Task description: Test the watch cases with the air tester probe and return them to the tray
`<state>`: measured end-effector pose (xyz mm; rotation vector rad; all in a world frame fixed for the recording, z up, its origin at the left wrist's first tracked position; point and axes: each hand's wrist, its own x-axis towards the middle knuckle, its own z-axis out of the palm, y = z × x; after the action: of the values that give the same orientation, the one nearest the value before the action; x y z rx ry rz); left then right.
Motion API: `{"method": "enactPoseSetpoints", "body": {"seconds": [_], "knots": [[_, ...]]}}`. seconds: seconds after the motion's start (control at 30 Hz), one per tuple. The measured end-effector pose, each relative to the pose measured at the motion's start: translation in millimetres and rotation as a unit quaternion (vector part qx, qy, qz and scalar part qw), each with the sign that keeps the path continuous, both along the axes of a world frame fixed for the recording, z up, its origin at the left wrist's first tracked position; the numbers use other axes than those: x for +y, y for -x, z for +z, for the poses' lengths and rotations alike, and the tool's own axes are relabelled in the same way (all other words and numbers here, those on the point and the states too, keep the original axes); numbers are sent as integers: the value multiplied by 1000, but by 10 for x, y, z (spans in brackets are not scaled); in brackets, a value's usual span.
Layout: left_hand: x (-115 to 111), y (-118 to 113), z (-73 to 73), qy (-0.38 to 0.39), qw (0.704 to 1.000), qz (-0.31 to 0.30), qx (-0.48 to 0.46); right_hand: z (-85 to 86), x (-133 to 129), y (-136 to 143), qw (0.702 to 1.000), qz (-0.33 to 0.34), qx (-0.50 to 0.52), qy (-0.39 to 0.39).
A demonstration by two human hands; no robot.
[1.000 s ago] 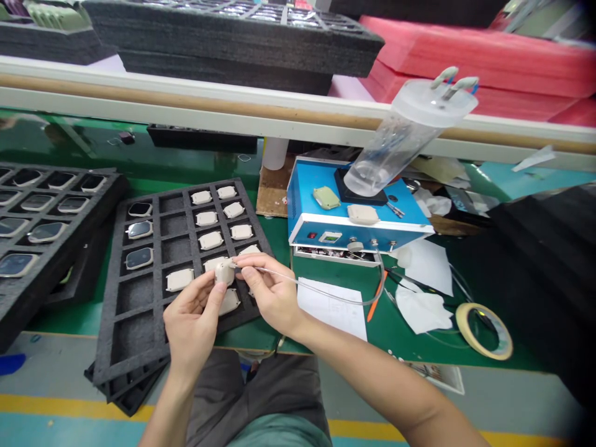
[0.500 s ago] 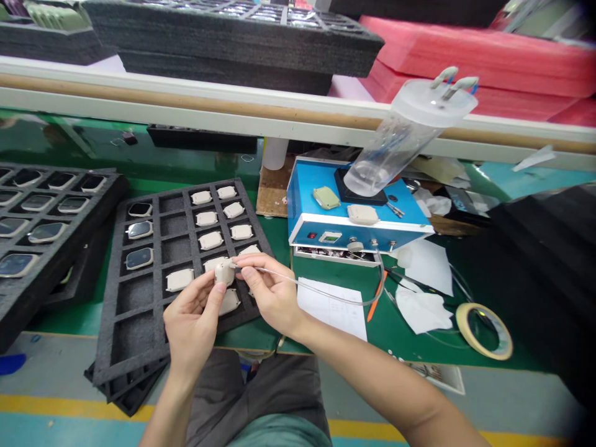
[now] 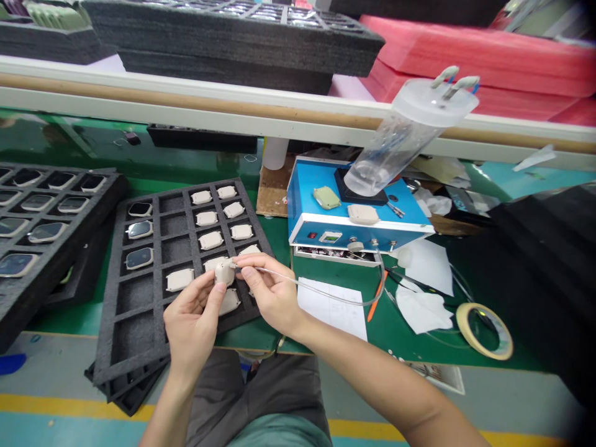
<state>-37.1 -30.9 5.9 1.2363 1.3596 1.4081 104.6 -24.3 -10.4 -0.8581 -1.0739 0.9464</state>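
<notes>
Over the near right part of the black foam tray (image 3: 135, 338), the beige case (image 3: 224, 273) is held up, and just where the tip of the thin clear tube (image 3: 326, 294) meets it is too small to tell. The hands partly cover the tray's nearer right compartments and the pale cases in them. The left hand (image 3: 190, 316) reaches up from the tray's near edge, palm turned inward, pinching the case between thumb and fingers, some fingertips hidden behind it. The right hand (image 3: 274, 298) comes in from right of the tray, forearm slanting, thumb and index finger pressed together on the tube near its tip; its other fingers are partly hidden. Left of the tray, a second foam tray (image 3: 41, 248) is cut off by the view's edge. Right of the tray, the tube runs to a blue box (image 3: 305, 177).
</notes>
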Motion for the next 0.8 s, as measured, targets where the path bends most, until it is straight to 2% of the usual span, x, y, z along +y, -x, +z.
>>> {"method": "enactPoseSetpoints", "body": {"seconds": [0.8], "knots": [[1,-1,3,1,1000,0,-1,8,-5,-8,1000,3,-8,11]]}}
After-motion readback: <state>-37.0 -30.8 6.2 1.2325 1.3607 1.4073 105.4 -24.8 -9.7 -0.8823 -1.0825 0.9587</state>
